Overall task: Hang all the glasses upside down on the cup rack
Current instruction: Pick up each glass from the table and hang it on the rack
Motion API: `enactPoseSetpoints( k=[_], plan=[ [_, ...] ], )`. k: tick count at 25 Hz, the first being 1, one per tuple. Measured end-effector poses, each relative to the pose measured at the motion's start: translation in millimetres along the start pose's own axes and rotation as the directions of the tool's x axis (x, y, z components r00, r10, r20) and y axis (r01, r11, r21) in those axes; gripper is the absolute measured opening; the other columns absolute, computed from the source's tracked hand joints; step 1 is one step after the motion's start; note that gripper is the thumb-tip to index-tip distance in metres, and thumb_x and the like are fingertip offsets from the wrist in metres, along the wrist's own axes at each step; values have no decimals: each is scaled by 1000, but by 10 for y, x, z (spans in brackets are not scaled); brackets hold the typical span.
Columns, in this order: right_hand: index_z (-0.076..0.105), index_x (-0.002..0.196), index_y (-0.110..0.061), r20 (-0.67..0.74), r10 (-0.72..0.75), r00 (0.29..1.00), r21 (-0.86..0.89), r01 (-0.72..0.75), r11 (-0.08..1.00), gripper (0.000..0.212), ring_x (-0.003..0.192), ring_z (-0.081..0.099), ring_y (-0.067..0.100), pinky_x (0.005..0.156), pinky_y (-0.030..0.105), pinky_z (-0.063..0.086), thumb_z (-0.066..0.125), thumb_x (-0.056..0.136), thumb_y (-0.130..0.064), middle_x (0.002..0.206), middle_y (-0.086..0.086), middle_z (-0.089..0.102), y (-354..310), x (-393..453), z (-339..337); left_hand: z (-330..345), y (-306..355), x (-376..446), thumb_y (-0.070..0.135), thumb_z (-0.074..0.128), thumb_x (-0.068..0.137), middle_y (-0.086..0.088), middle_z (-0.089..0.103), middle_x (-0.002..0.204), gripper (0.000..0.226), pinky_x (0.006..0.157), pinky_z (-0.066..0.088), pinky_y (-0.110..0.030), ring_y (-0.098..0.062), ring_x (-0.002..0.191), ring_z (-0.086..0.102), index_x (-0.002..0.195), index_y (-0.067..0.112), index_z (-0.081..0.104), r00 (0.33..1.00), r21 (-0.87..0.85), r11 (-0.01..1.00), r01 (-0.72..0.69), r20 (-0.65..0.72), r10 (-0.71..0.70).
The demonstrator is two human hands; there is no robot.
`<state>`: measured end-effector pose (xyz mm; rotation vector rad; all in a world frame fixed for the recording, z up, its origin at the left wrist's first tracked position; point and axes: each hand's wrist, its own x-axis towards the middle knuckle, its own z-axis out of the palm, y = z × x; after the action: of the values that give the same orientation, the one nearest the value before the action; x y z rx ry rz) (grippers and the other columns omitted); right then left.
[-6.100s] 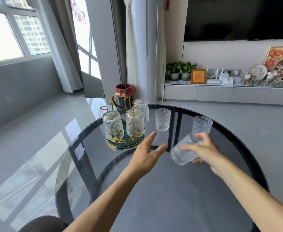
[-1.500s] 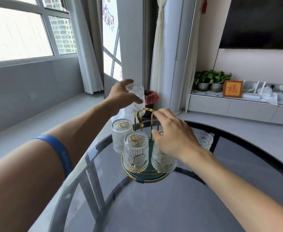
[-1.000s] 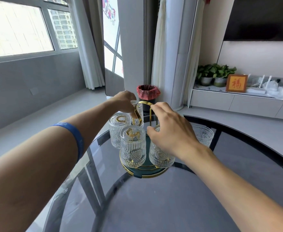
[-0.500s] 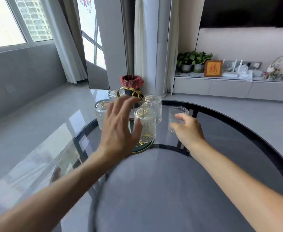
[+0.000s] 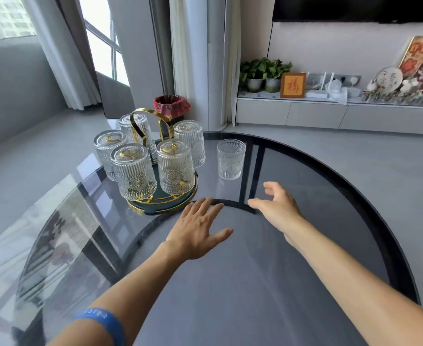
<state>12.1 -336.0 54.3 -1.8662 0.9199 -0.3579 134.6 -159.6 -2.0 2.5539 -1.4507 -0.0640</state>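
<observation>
Both hands, left (image 5: pixel 198 228) and right (image 5: pixel 276 208), hover spread and empty at frame centre. Above them one upright glass (image 5: pixel 230 159) stands unobstructed on the counter (image 5: pixel 255 283), right of the cup rack (image 5: pixel 155 166).

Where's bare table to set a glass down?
Free: the near half of the table behind both hands, and right of the upright glass to the rim. Crowded: the rack at far left, five glasses hung.
</observation>
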Motion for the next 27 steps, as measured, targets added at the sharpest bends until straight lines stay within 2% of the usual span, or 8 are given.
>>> enactPoseSetpoints(
  k=[3, 8, 11, 16, 19, 21, 24, 27],
  plan=[
    [37, 141, -25, -49, 21, 999, 44, -19, 999, 79, 118, 48, 19, 87, 32, 40, 74, 71, -32, 146, 2, 44, -55, 295, 162, 11, -81, 115, 79, 19, 85, -3, 16, 166, 83, 123, 4, -39, -20, 153, 8, 154, 33, 21, 999, 8, 999, -37, 10, 37],
    [18, 150, -27, -83, -61, 995, 58, 66, 996, 104, 135, 38, 24, 106, 39, 36, 82, 68, -31, 155, 1, 32, -306, 820, 551, 56, -90, 124, 79, 18, 86, 0, 11, 167, 81, 123, -1, -37, -18, 153, 4, 155, 37, 17, 999, -15, 999, -39, -9, 39],
    [11, 151, -28, -121, -110, 987, 158, 128, 979, 109, 137, 36, 23, 103, 33, 33, 82, 69, -22, 156, 3, 31, -467, 1081, 704, 50, -94, 139, 77, 22, 86, -1, 13, 166, 79, 123, -2, -36, -18, 153, 4, 154, 36, 21, 998, -32, 999, -36, -43, 35],
    [42, 130, -25, -211, -117, 971, 108, 142, 984, 84, 102, 53, 14, 76, 25, 40, 87, 59, -30, 123, -4, 55, -524, 1042, 702, 53, -100, 134, 73, 30, 87, -2, 18, 165, 78, 124, 4, -37, -18, 152, 8, 153, 31, 26, 998, -72, 996, -42, -48, 39],
    [56, 116, -25, -175, -84, 981, 374, 145, 916, 74, 80, 62, -3, 59, 14, 44, 90, 51, -34, 102, -12, 65, -459, 682, 569, -3, -64, 82, 55, 44, 92, 0, 39, 154, 68, 115, 31, -38, -18, 142, 30, 150, 23, 30, 973, -165, 982, -88, -226, 50],
    [60, 111, -26, -126, -97, 987, 502, 148, 852, 70, 80, 67, -3, 64, 17, 51, 91, 49, -33, 97, -10, 71, -394, 360, 454, -99, -2, -43, 41, 49, 95, -1, 48, 143, 57, 104, 43, -39, -20, 129, 43, 145, 18, 36, 924, -189, 975, -119, -381, 39],
    [61, 111, -28, 19, -133, 991, 533, 102, 840, 69, 92, 71, 11, 77, 32, 55, 91, 49, -30, 99, -8, 75, -423, -95, 259, -234, 193, -289, 41, 55, 94, 5, 39, 150, 67, 115, 28, -26, -10, 139, 34, 151, 17, 29, 904, -421, 896, -139, -423, -59],
    [63, 114, -23, 125, -295, 947, 477, 203, 855, 66, 96, 69, 7, 72, 16, 51, 88, 52, -24, 100, -9, 75, -617, -452, 126, -578, 469, -436, 49, 66, 84, 28, 26, 149, 90, 111, 19, -9, 16, 138, 21, 156, 24, 17, 912, -662, 735, -149, -379, -155]
  ],
)
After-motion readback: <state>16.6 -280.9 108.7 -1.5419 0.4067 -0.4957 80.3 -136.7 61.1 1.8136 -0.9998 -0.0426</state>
